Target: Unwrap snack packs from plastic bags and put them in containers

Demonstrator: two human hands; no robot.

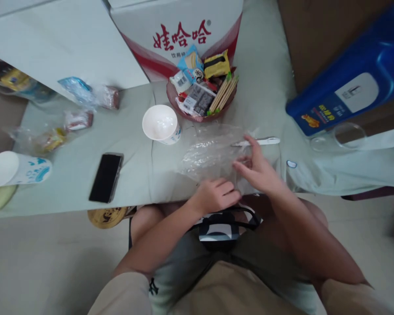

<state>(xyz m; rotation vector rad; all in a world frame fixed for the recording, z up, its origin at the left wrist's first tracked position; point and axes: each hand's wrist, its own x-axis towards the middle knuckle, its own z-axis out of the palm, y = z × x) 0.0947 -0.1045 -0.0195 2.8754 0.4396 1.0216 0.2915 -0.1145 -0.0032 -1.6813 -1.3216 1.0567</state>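
A crumpled clear plastic bag (206, 151) lies flat at the front of the table. At its near edge my left hand (216, 195) is closed, its curled fingers gripping the plastic. My right hand (258, 168) is over the bag's right end with thumb and fingers apart. Its index fingertip is beside a white-handled knife (265, 141), whose thin end lies at the plastic. Behind the bag are a white paper cup (162, 124) and a pink glass bowl (200, 117) heaped with wrapped snacks.
A black phone (106, 177) lies to the left. Farther left are torn wrappers (52, 138) and a tipped paper cup (22, 168). A white carton (180, 26) stands behind the bowl. On the right are a big blue bottle (351, 87) and a clear plastic cup (350, 136).
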